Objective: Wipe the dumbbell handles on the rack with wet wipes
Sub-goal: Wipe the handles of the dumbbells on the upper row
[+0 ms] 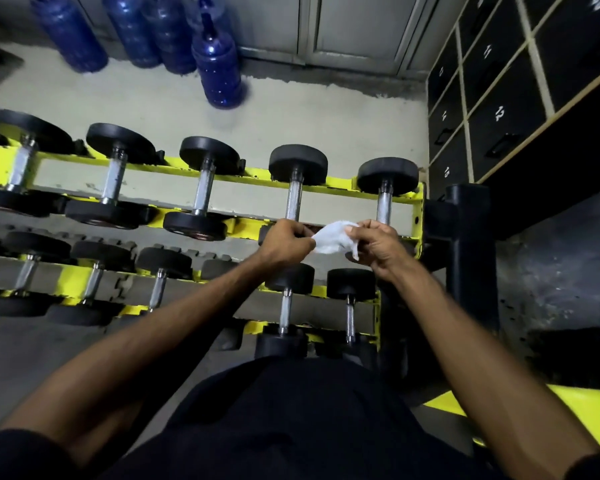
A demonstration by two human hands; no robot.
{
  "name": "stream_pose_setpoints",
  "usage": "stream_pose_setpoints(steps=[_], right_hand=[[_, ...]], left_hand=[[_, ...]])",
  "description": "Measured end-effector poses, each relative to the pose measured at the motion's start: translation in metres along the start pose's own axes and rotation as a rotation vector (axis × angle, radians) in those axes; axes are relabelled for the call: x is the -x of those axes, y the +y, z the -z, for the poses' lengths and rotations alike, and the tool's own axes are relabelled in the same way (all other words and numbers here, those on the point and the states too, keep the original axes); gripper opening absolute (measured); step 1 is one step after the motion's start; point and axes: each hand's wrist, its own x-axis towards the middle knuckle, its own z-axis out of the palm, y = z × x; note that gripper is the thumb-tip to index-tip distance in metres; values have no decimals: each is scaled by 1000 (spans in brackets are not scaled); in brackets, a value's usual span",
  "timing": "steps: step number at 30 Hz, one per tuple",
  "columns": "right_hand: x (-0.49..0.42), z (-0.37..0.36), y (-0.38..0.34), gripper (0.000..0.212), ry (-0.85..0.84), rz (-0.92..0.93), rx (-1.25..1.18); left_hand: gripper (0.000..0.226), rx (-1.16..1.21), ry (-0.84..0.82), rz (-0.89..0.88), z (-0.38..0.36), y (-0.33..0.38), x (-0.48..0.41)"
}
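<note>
Fingers (300, 237) around crumpled white wet wipe (333, 239)

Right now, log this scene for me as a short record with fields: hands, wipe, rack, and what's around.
left hand: pinches one side of the wet wipe
right hand: pinches the other side
wet wipe: white, crumpled, held between both hands in front of the top tier
dumbbell rack: yellow, two tiers in view
dumbbells: black heads, metal handles; five on the top tier
surroundings: blue water jugs on the floor behind; numbered black lockers at right
</note>
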Motion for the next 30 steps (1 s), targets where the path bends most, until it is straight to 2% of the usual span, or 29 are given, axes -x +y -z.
stream_pose_setpoints(steps=[2, 5, 7, 9, 10, 13, 16, 19, 25, 28, 30], right_hand=[[8, -1, 5, 25, 27, 18, -37], [22, -3, 13, 23, 34, 67, -115], [33, -6, 15, 18, 13, 80, -132], [42, -7, 16, 11, 7, 98, -108], [44, -6, 16, 9, 14, 100, -102], [44, 2, 13, 26, 74, 37, -141], [41, 10, 11, 37, 121, -44, -106], [39, 14, 11, 42, 125, -39, -82], [49, 35, 6, 54, -106, -30, -20], [42, 51, 1, 28, -87, -18, -3], [37, 65, -6, 17, -104, -36, -84]], left_hand=[[21, 91, -20, 38, 4, -4, 7], [12, 340, -92, 124, 7, -6, 18], [24, 520, -198, 217, 6, -7, 24], [31, 549, -257, 215, 0, -7, 29], [27, 517, -228, 197, -3, -6, 31], [20, 552, -140, 192, -12, 0, 36], [25, 710, -163, 258, -11, 3, 40], [35, 808, -182, 330, -13, 4, 43], [28, 687, -187, 309, -39, 22, 35], [28, 592, -180, 250, -55, 33, 30], [42, 484, -120, 261, -71, 38, 28]])
